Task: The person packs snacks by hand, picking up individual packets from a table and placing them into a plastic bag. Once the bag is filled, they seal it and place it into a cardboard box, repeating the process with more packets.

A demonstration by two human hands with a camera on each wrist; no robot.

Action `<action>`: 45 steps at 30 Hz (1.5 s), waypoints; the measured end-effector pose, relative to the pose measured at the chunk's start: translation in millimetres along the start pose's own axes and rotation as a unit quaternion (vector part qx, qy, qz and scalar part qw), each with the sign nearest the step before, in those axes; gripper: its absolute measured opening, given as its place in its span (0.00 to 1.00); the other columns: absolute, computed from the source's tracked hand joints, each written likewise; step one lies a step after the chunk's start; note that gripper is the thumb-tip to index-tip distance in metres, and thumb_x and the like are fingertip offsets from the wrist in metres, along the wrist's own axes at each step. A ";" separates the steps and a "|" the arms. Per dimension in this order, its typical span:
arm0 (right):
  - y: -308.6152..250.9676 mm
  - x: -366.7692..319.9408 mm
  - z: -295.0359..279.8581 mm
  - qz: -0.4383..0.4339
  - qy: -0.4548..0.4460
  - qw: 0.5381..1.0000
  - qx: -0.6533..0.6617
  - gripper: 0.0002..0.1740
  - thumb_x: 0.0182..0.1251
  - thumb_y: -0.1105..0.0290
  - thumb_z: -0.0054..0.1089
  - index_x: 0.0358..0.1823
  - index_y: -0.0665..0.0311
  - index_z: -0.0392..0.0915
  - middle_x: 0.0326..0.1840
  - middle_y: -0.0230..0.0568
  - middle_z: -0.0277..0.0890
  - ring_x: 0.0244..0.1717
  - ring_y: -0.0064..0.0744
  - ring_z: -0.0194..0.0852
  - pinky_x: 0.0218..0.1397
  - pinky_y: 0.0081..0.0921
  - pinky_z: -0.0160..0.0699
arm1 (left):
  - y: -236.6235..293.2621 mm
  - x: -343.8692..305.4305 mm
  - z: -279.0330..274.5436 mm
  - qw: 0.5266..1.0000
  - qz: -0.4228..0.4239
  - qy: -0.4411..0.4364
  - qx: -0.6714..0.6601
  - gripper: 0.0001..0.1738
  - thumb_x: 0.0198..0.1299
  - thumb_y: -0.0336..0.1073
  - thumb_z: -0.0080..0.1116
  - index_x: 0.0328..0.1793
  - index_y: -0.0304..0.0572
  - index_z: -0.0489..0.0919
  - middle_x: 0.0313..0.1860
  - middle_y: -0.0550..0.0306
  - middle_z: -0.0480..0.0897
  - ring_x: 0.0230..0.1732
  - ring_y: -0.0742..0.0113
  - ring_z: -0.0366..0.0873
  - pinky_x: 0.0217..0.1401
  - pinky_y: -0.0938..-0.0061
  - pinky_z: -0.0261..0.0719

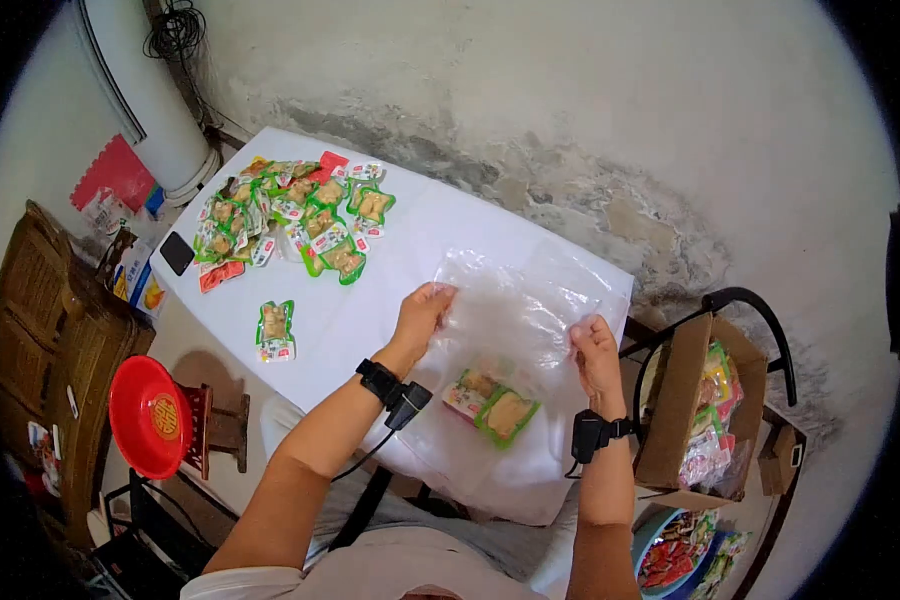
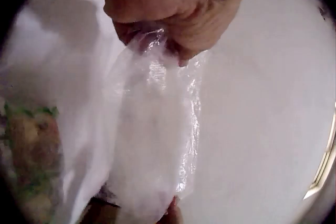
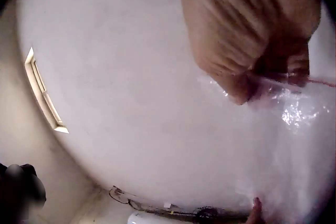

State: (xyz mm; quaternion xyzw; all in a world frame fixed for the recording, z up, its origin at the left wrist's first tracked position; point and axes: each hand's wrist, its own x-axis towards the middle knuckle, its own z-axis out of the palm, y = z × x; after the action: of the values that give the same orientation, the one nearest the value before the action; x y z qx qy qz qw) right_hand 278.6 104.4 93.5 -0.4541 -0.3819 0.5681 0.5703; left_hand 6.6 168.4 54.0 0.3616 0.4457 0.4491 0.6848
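Observation:
Both hands hold a clear plastic bag (image 1: 515,315) stretched between them above the near right part of the table. My left hand (image 1: 425,318) pinches one top corner, and in the left wrist view the film bunches under its curled fingers (image 2: 149,3). On the opposite corner my right hand (image 1: 597,358) grips the film between thumb and fingers, as the right wrist view also shows. Through the lower part of the bag show green-edged food packets (image 1: 507,414), low in front of my body. A single similar packet (image 1: 275,330) lies left of my left forearm.
A heap of food packets (image 1: 290,215) covers the table's far left, beside a black phone (image 1: 177,254). To the right stands a cardboard box (image 1: 677,400) of packets, with a blue basin (image 1: 645,535) below. A red basin (image 1: 135,415) sits on a stool at left.

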 end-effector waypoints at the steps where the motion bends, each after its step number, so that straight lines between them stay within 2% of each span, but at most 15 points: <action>1: 7.1 0.5 -6.5 0.000 0.000 1.000 0.000 0.06 0.61 0.74 0.56 0.35 0.59 0.68 0.27 0.27 0.69 0.24 0.16 0.64 0.27 0.15 0.64 | 4.6 -3.7 2.1 0.998 0.038 0.036 0.030 0.12 0.63 0.40 0.53 0.46 0.41 0.77 0.25 0.67 0.74 0.23 0.81 0.69 0.24 0.84 0.67; 7: 16.6 0.6 -21.4 0.014 0.141 0.979 -0.144 0.08 0.59 0.73 0.59 0.38 0.59 0.70 0.29 0.27 0.71 0.30 0.18 0.68 0.30 0.15 0.65 | 26.1 -26.1 18.9 0.981 0.113 0.081 0.132 0.12 0.64 0.39 0.52 0.40 0.40 0.81 0.17 0.68 0.70 0.17 0.83 0.63 0.19 0.85 0.61; 9: -7.3 3.5 4.7 -0.258 0.235 0.827 -0.440 0.15 0.56 0.73 0.60 0.45 0.66 0.71 0.41 0.41 0.72 0.42 0.33 0.71 0.48 0.28 0.71 | 33.2 -31.2 22.0 0.983 0.106 0.053 0.137 0.12 0.65 0.39 0.50 0.41 0.41 0.81 0.17 0.68 0.71 0.18 0.83 0.63 0.20 0.85 0.61; 11: -31.0 7.6 36.7 -0.332 0.103 0.804 -0.483 0.25 0.55 0.70 0.62 0.55 0.67 0.68 0.54 0.50 0.67 0.57 0.46 0.64 0.62 0.36 0.62 | 38.0 -35.5 23.6 0.965 0.148 -0.033 0.214 0.13 0.66 0.39 0.48 0.46 0.42 0.81 0.18 0.68 0.72 0.20 0.83 0.65 0.22 0.86 0.64; 16: -28.9 59.2 76.4 -0.349 -0.096 0.819 -0.445 0.31 0.56 0.64 0.64 0.61 0.65 0.65 0.60 0.50 0.65 0.62 0.46 0.60 0.64 0.35 0.60 | 53.6 -38.9 25.7 0.945 0.146 -0.135 0.259 0.14 0.66 0.37 0.47 0.51 0.43 0.80 0.23 0.67 0.76 0.23 0.82 0.68 0.26 0.84 0.68; 18: -31.7 74.0 85.0 -0.062 -0.242 0.930 -0.269 0.27 0.62 0.66 0.58 0.62 0.61 0.65 0.59 0.40 0.67 0.62 0.35 0.60 0.67 0.31 0.56 | 64.2 -43.0 25.9 0.940 0.140 -0.156 0.270 0.14 0.66 0.37 0.47 0.51 0.42 0.80 0.25 0.66 0.78 0.24 0.82 0.69 0.28 0.84 0.70; 23: -31.7 86.3 90.0 0.033 -0.312 0.925 -0.213 0.13 0.65 0.63 0.55 0.44 0.65 0.74 0.36 0.32 0.75 0.37 0.20 0.71 0.45 0.19 0.70 | 60.4 -33.3 7.8 0.940 0.130 -0.114 0.294 0.17 0.68 0.38 0.41 0.49 0.40 0.80 0.30 0.67 0.79 0.26 0.84 0.68 0.29 0.85 0.68; 25: -33.4 81.5 94.6 0.006 -0.205 0.962 -0.180 0.11 0.64 0.64 0.56 0.32 0.65 0.75 0.27 0.29 0.74 0.28 0.17 0.68 0.37 0.15 0.69 | 50.3 -23.3 3.8 0.929 0.198 -0.091 0.298 0.18 0.68 0.39 0.40 0.48 0.40 0.80 0.27 0.68 0.77 0.25 0.84 0.67 0.28 0.85 0.66; 29: -36.5 75.9 78.0 0.066 -0.210 0.962 -0.163 0.13 0.58 0.61 0.62 0.27 0.64 0.76 0.27 0.30 0.75 0.31 0.18 0.70 0.40 0.17 0.69 | 70.5 -29.9 7.0 0.948 0.177 0.002 0.264 0.17 0.68 0.40 0.43 0.42 0.38 0.82 0.19 0.68 0.72 0.22 0.82 0.66 0.26 0.84 0.64; 31: -19.3 77.6 45.8 0.043 -0.333 0.870 -0.362 0.13 0.58 0.62 0.63 0.29 0.65 0.77 0.29 0.30 0.77 0.32 0.20 0.70 0.41 0.20 0.69 | 72.0 -24.6 -0.8 0.952 0.193 0.023 0.236 0.17 0.67 0.41 0.43 0.42 0.38 0.81 0.18 0.68 0.71 0.21 0.82 0.64 0.25 0.85 0.63; 34: -1.5 71.6 5.2 0.098 -0.334 0.852 -0.392 0.14 0.57 0.61 0.64 0.32 0.66 0.77 0.31 0.30 0.78 0.33 0.21 0.70 0.43 0.21 0.69 | 63.5 -5.3 -19.0 0.968 0.176 0.044 0.176 0.17 0.67 0.42 0.44 0.41 0.38 0.80 0.16 0.69 0.68 0.19 0.82 0.61 0.22 0.85 0.60; 36: 17.8 66.2 -15.9 0.104 -0.315 0.886 -0.322 0.13 0.58 0.63 0.63 0.36 0.65 0.75 0.32 0.33 0.78 0.34 0.21 0.71 0.44 0.22 0.70 | 53.9 10.8 -18.3 0.978 0.144 0.048 0.146 0.17 0.67 0.42 0.45 0.41 0.39 0.80 0.16 0.69 0.67 0.18 0.83 0.60 0.21 0.85 0.58; 38: 16.3 57.1 -24.0 0.176 -0.123 0.973 -0.087 0.13 0.59 0.65 0.61 0.40 0.63 0.72 0.32 0.36 0.77 0.34 0.24 0.74 0.40 0.25 0.74 | 45.7 25.9 -12.4 0.983 0.088 0.044 0.155 0.16 0.67 0.43 0.45 0.40 0.41 0.80 0.16 0.70 0.68 0.17 0.83 0.59 0.18 0.86 0.57; 41: 24.5 65.0 -55.2 0.111 0.045 0.984 0.132 0.10 0.61 0.70 0.56 0.42 0.63 0.69 0.31 0.38 0.75 0.32 0.27 0.76 0.31 0.25 0.77 | 22.5 68.0 17.1 0.985 0.076 0.003 0.154 0.14 0.66 0.42 0.47 0.42 0.42 0.79 0.19 0.68 0.72 0.15 0.83 0.60 0.16 0.86 0.56; 45: 36.4 71.3 -93.3 0.118 0.127 0.979 -0.103 0.05 0.62 0.77 0.50 0.40 0.65 0.69 0.29 0.37 0.74 0.23 0.27 0.75 0.23 0.23 0.75 | -12.0 108.3 53.0 0.982 0.078 -0.030 0.167 0.12 0.65 0.40 0.48 0.43 0.42 0.78 0.22 0.65 0.76 0.14 0.82 0.61 0.15 0.85 0.59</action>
State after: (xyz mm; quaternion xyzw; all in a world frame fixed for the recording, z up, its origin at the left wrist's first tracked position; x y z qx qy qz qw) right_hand 360.8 165.3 25.5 -0.6207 -0.3069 0.5270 0.4928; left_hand 81.3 260.9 30.3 0.5178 0.4644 0.4092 0.5906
